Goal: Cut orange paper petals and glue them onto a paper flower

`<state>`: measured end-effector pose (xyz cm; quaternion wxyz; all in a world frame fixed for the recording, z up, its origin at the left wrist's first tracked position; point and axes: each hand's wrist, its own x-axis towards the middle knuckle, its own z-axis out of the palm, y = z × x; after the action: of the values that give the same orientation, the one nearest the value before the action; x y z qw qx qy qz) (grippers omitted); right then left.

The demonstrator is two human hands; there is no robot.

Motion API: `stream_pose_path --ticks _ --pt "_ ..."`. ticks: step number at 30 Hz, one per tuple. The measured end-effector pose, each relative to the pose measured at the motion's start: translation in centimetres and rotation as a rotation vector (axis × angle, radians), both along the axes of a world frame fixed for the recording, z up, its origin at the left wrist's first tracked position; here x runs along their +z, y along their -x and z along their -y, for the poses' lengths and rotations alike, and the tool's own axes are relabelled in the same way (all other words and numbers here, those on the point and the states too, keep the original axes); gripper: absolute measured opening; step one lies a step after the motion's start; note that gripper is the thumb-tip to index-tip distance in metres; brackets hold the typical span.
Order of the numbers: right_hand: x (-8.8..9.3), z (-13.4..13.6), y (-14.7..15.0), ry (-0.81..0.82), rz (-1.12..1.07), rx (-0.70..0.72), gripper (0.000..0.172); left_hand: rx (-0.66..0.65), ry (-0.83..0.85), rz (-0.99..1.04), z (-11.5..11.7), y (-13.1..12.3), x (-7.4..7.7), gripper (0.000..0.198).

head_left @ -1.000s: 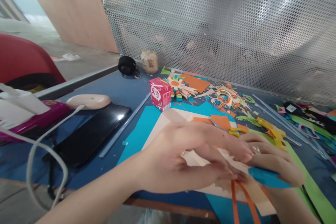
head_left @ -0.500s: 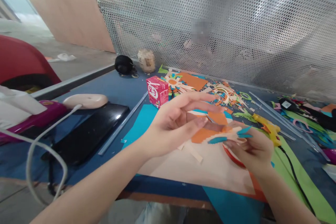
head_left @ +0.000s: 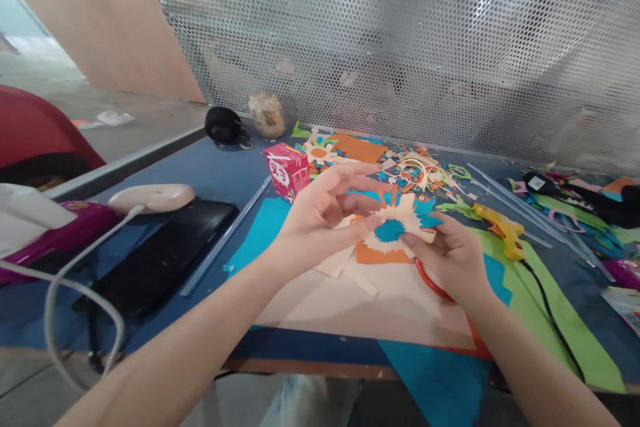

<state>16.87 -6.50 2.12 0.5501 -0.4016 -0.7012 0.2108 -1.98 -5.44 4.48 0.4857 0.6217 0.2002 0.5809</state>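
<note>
Between both hands, raised a little above the table, is a paper flower (head_left: 395,227) with a blue centre, cream petals and blue and orange outer layers. My left hand (head_left: 320,217) pinches its left edge with thumb and fingertips, the other fingers spread. My right hand (head_left: 447,257) grips its right and lower edge with curled fingers. Below them lies a cream sheet (head_left: 370,307) on blue paper (head_left: 435,380), with an orange piece (head_left: 375,255) and a red ring-shaped object (head_left: 433,283) partly hidden under my right hand.
A pink carton (head_left: 287,171) stands behind my left hand. A yellow glue gun (head_left: 500,227) lies on green paper (head_left: 550,307) to the right. Paper scraps (head_left: 420,170) litter the back. A black tablet (head_left: 165,253), white cable (head_left: 75,287) and pink device (head_left: 55,233) lie on the left. A mesh screen (head_left: 400,33) bounds the far side.
Both hands rose from the cream sheet and came together; the layered paper flower is now held up facing me. The view shifted slightly right.
</note>
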Motion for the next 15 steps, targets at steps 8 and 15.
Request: stream_pose_path --ticks 8,15 --pt "-0.04 0.18 -0.39 0.060 0.091 0.001 0.017 -0.071 0.012 0.023 -0.05 0.36 0.28 0.038" --pt "-0.08 0.38 -0.31 -0.096 0.152 0.062 0.011 -0.144 -0.016 0.067 -0.47 0.69 -0.19 0.043"
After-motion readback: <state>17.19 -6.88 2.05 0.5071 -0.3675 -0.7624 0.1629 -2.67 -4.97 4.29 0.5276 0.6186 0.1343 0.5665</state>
